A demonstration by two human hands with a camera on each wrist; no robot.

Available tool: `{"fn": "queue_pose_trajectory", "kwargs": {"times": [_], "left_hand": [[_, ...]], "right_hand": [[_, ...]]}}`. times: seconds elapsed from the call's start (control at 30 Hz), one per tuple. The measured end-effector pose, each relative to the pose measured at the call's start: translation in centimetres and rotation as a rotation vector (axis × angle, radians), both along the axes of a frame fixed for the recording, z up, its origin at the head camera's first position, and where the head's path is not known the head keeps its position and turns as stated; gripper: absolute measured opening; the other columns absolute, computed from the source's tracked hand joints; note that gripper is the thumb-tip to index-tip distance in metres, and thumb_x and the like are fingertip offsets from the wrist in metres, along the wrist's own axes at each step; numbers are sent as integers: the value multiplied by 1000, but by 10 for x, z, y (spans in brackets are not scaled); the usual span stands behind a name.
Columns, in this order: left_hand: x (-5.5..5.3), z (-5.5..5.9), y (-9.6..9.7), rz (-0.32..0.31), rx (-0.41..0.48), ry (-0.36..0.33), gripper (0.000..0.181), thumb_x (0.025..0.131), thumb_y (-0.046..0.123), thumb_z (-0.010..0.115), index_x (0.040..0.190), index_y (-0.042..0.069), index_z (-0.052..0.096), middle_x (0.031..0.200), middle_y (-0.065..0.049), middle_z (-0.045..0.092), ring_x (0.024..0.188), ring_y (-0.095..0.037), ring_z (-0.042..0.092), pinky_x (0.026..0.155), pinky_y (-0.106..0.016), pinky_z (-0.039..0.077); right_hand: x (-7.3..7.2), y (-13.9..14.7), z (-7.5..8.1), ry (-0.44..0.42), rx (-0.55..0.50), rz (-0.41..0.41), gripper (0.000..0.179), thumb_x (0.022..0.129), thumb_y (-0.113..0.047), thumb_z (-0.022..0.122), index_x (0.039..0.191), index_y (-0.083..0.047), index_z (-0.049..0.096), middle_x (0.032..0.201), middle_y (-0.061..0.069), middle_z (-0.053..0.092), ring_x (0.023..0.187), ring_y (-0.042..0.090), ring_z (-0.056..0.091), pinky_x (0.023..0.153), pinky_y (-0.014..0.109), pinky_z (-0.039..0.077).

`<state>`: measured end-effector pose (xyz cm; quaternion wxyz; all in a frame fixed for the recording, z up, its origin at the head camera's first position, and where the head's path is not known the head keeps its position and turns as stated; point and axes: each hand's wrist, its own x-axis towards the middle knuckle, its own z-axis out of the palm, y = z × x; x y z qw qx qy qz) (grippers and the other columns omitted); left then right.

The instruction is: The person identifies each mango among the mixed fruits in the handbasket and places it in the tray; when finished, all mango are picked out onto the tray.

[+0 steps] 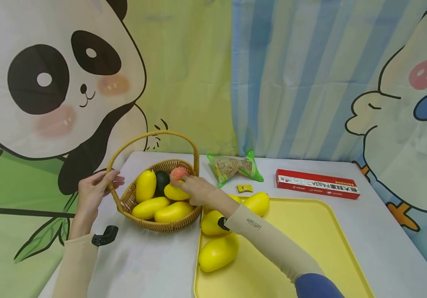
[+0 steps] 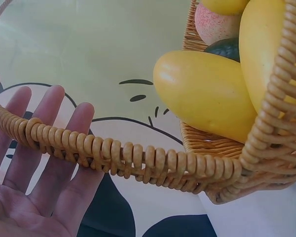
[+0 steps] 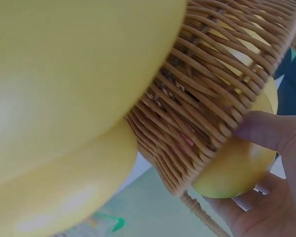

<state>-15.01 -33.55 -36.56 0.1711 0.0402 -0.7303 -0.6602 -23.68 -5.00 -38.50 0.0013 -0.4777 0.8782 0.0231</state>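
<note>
A wicker basket [image 1: 178, 225] holds several yellow mangoes [image 1: 173, 212], a dark green fruit [image 1: 162, 182] and a pink speckled round fruit [image 1: 179, 174]. My left hand [image 1: 94, 190] holds the left side of its arched handle [image 2: 123, 157], thumb in front and fairly straight fingers [image 2: 47, 113] behind. Over the basket's right rim reaches my right hand [image 1: 204, 192], gripping a mango [image 3: 232, 173] among the other fruit. In the right wrist view, its thumb lies by the rim and its fingers pass under that mango.
A yellow tray [image 1: 291, 244] lies right of the basket, with several mangoes [image 1: 219, 252] along its left side under my right forearm. Behind stand a green-edged pasta bag [image 1: 233, 167], a small yellow packet [image 1: 245, 188] and a red pasta box [image 1: 317, 184].
</note>
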Motion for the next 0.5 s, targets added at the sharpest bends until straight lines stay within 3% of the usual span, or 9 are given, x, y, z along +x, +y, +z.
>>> {"fn": "queue_pose_trajectory", "kwargs": {"times": [0.1, 0.23, 0.37, 0.47, 0.5], "left_hand": [[0, -1, 0, 1, 3, -9, 12, 92, 24, 66, 95, 16, 74, 77, 7, 74, 71, -6, 70, 68, -15, 55], [0, -1, 1, -2, 6, -11, 12, 92, 24, 66, 95, 16, 74, 77, 7, 74, 71, -6, 71, 68, -15, 55], [0, -1, 0, 3, -3, -4, 11, 92, 23, 66, 94, 16, 74, 77, 7, 74, 71, -6, 71, 68, -15, 55], [-1, 0, 0, 1, -9, -4, 11, 92, 23, 65, 94, 17, 74, 77, 7, 74, 71, -6, 71, 68, -15, 55], [0, 0, 0, 0, -9, -4, 11, 92, 23, 65, 95, 16, 74, 77, 7, 74, 71, -6, 71, 68, -15, 55]], "right_hand": [[4, 7, 7, -4, -44, 12, 75, 84, -4, 69, 148, -23, 36, 134, 10, 48, 80, 18, 56, 57, 24, 46], [11, 20, 15, -25, -85, 14, 77, 82, -1, 67, 149, -24, 36, 141, 11, 45, 84, 21, 58, 53, 23, 42], [16, 36, 23, -37, -131, 17, 76, 84, -1, 66, 149, -25, 34, 144, 11, 43, 111, 25, 57, 74, 30, 52], [18, 51, 27, -45, -173, 28, 75, 85, 0, 65, 149, -25, 34, 144, 11, 44, 121, 26, 52, 94, 39, 50], [18, 56, 28, -45, -187, 35, 76, 84, 1, 64, 149, -24, 34, 143, 11, 44, 121, 26, 52, 95, 39, 49]]}}
